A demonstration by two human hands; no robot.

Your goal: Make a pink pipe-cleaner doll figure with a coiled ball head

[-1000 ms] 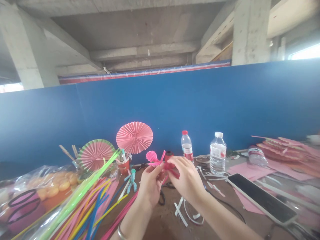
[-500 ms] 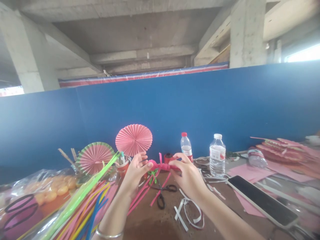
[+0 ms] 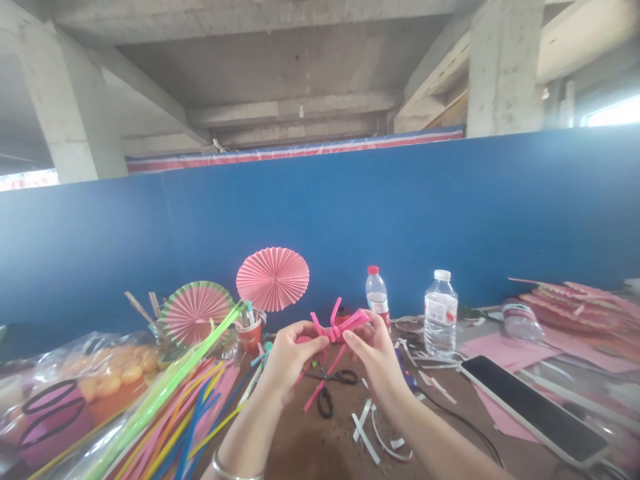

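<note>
Between my hands is a bright pink pipe cleaner piece (image 3: 339, 329), wound thick in the middle, with loose ends sticking up and hanging down. My left hand (image 3: 291, 353) pinches its left side between thumb and fingers. On the other side, my right hand (image 3: 377, 357) is closed on it with the thumb in front. My fingertips partly cover the piece. Below it, black-handled scissors (image 3: 326, 393) lie on the brown table (image 3: 300, 443). White paper strips (image 3: 365, 437) are scattered near my right forearm.
Coloured pipe cleaners (image 3: 195, 410) and a long green bundle (image 3: 165, 387) lie at left. Behind stand pink paper fans (image 3: 273, 279), a pen cup (image 3: 250, 335) and two bottles (image 3: 441, 317). A phone (image 3: 533, 407) rests on pink paper at right. A blue partition (image 3: 320, 207) closes the back.
The pink piece has turned, and its loose ends now stand up between my hands. My left hand has moved right and its spread fingers have closed in. The view has shifted slightly.
</note>
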